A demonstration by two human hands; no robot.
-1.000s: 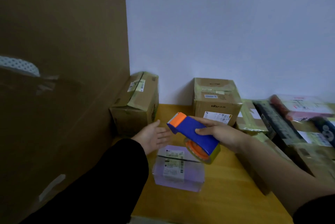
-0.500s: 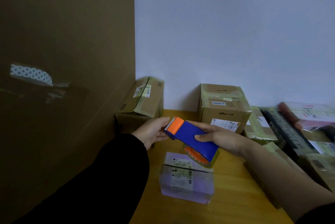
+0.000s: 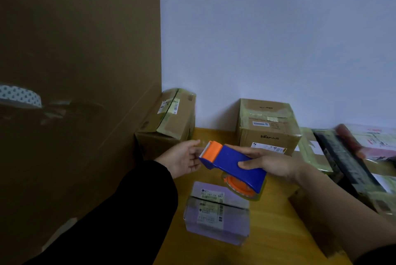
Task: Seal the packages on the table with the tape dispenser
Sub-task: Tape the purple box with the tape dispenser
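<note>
My right hand [image 3: 273,164] grips the blue body of the tape dispenser [image 3: 232,163], whose orange toothed cutter points left and whose orange tape roll hangs underneath. I hold it in the air above a small lilac package [image 3: 216,215] with white labels, which lies on the wooden table [image 3: 274,234]. My left hand [image 3: 182,157] is at the cutter end, palm showing and fingers loosely spread, its fingertips right by the blade. Whether they hold a tape end I cannot see.
A tall cardboard sheet [image 3: 75,71] stands along the left side. A taped brown box [image 3: 169,125] leans against it, and another taped box [image 3: 267,127] stands at the wall. Several wrapped parcels [image 3: 353,157] are piled on the right.
My left hand came in from an open palm below the dispenser to its cutter end. The dispenser tilted a little and stayed over the lilac package; the view shifted slightly.
</note>
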